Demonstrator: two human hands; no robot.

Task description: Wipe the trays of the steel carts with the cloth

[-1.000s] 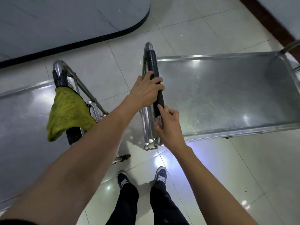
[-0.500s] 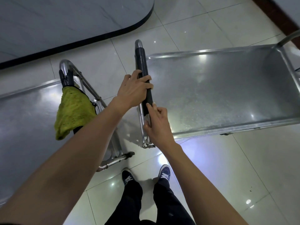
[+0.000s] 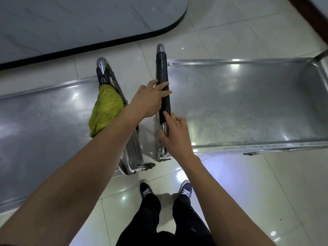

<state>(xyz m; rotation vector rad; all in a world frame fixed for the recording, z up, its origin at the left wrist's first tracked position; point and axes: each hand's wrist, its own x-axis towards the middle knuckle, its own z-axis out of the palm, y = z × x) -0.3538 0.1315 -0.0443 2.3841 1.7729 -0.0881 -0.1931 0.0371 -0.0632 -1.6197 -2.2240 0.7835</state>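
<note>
Cloth: yellow-green, draped over the left cart handle, hanging down over the near end of the left tray. No hand on it.
Left hand: grip closed around the black sleeve of the right cart handle, fingers wrapped over the top.
Right hand: holds the same handle lower down, on the bare steel; fingers curled against the tube, thumb on the opposite side.
Key relation: cloth lies to the left of both hands, just beside the left forearm. Left hand is nearer.
Axes: both handles run away from the person, nearly parallel, close together; cloth hangs along its handle.
Right tray: long axis runs off to the right from the handle; dull, speckled steel with glare spots.
Judgement: next move needs a hand off the handle and a short reach left for the cloth.
Room: glossy tiled floor, carts end to end, dark-edged curved counter beyond.
</note>
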